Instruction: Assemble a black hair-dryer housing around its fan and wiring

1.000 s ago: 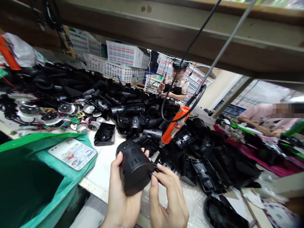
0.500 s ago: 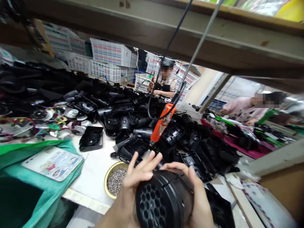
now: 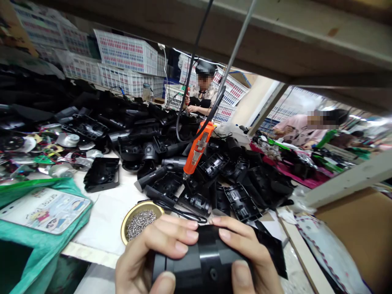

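Black plastic housing point(image 3: 202, 262), bottom cut off, gripped by left hand point(image 3: 142, 259) and right hand point(image 3: 255, 261).

The left hand point(image 3: 142, 261) and right hand point(image 3: 255, 259) are bare, with slim fingers point(image 3: 171, 228) and short, plain nails.

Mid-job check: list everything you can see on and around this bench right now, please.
black housing: one, black, low centre, in both hands
dish of screws: one, brass rim, silver screws, on bench by left hand
plastic shells: many, black, heaped across bench
electric screwdriver: one, orange, hanging above the shells
motor parts: several, silver, far left
printed card: one, white, on green bag, left
crates: several, white, back
co-workers: two, back and right
left hand: fingers wrapped on housing
right hand: fingers wrapped on housing
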`<state>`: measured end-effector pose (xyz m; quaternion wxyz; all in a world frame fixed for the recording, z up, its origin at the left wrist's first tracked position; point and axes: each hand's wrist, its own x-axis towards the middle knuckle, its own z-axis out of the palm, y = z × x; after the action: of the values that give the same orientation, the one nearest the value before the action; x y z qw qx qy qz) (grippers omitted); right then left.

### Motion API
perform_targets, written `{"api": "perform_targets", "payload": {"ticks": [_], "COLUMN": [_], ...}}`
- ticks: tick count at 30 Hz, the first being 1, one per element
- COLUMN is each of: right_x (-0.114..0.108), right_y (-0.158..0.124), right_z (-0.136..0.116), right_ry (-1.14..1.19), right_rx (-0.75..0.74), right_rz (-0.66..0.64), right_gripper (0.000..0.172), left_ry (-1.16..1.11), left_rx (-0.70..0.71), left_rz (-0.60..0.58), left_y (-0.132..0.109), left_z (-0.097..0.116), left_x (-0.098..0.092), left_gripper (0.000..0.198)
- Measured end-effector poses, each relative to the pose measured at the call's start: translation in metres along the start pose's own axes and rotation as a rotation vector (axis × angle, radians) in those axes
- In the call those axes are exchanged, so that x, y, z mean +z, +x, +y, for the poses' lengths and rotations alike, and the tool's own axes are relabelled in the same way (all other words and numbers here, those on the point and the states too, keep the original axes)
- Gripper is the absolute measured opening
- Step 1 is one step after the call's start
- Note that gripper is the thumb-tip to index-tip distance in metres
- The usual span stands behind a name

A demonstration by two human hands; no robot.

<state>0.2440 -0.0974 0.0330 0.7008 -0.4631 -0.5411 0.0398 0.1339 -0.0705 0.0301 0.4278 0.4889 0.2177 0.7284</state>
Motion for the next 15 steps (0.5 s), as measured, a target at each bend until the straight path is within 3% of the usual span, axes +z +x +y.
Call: {"api": "perform_targets", "payload": {"ticks": [2, 4, 6, 8, 10, 12, 15], "right_x": [0.003, 0.003, -0.001, -0.009, -0.018, -0.023, -0.023], "right_y": [0.000, 0.001, 0.005, 0.011, 0.021, 0.031, 0.045], "right_z": [-0.002, 0.002, 0.011, 0.024, 0.036, 0.040, 0.034], "right_ry": [-0.006, -0.002, -0.019, -0.058, -0.089, -0.090, -0.050], "right_rx": [0.079, 0.229, 0.393, 0.514, 0.601, 0.615, 0.504], "right_rz": [0.036, 0.072, 0.071, -0.010, -0.175, -0.361, -0.589], "right_gripper": [0.019, 0.020, 0.029, 0.046, 0.062, 0.068, 0.067], "left_ry": [0.008, 0.044, 0.094, 0.161, 0.203, 0.135, -0.165], "left_rx": [-0.052, -0.139, -0.268, -0.459, -0.641, -0.801, -1.087], "left_rz": [-0.015, -0.121, -0.269, -0.341, -0.274, -0.111, 0.128], "left_y": [0.002, 0.007, 0.011, 0.015, 0.018, 0.022, 0.028], "left_z": [-0.001, -0.001, -0.003, -0.005, -0.008, -0.009, -0.010], "left_x": [-0.005, -0.013, -0.020, -0.024, -0.024, -0.022, -0.023], "left_gripper": [0.021, 0.026, 0.049, 0.077, 0.081, 0.063, 0.039]}}
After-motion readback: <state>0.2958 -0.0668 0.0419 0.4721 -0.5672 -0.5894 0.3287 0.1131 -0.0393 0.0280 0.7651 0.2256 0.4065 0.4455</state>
